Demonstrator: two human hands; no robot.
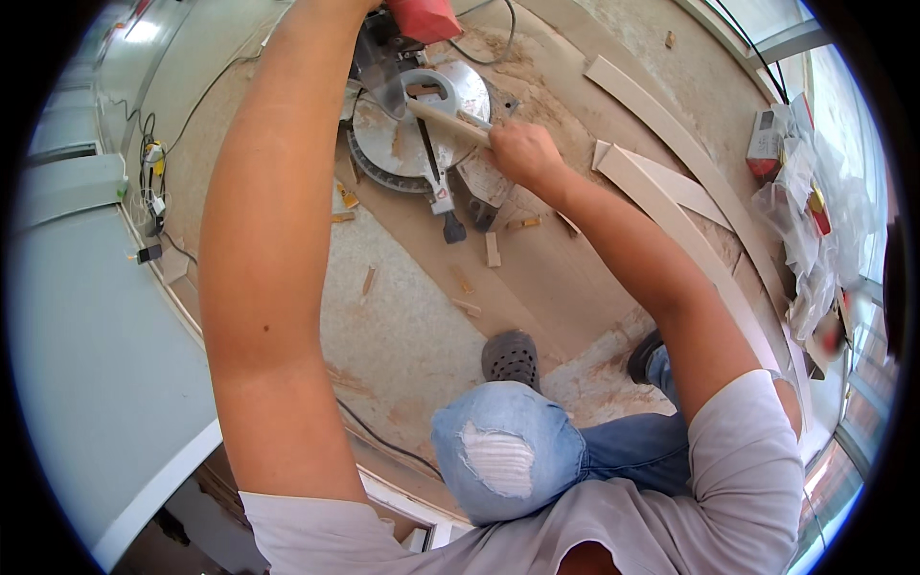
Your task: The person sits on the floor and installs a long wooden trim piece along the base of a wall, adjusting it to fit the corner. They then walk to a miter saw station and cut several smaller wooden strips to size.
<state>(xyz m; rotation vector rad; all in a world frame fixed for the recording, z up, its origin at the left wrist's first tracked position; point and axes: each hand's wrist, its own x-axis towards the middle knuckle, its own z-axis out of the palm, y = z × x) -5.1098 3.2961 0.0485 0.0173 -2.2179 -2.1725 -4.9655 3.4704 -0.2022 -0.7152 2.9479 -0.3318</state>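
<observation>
A miter saw [388, 158] with a round silver table and a red housing [425, 17] stands on the dusty floor at the top middle. Its round blade [381, 81] is close above the table. My right hand [525, 153] is closed around a narrow strip of wood [450, 125], which lies across the saw table with its far end beside the blade. Up past the saw's left side stretches my left arm [273, 220]; its hand runs out of the picture at the top edge, near the red housing, so its grip is hidden.
Long pale boards [671, 220] lie on the floor at the right, by plastic wrapping [810, 216] and a box [765, 144]. Small wood offcuts [493, 249] and sawdust are scattered before the saw. Cables and a power strip [153, 158] lie left, beside a pale panel [96, 335].
</observation>
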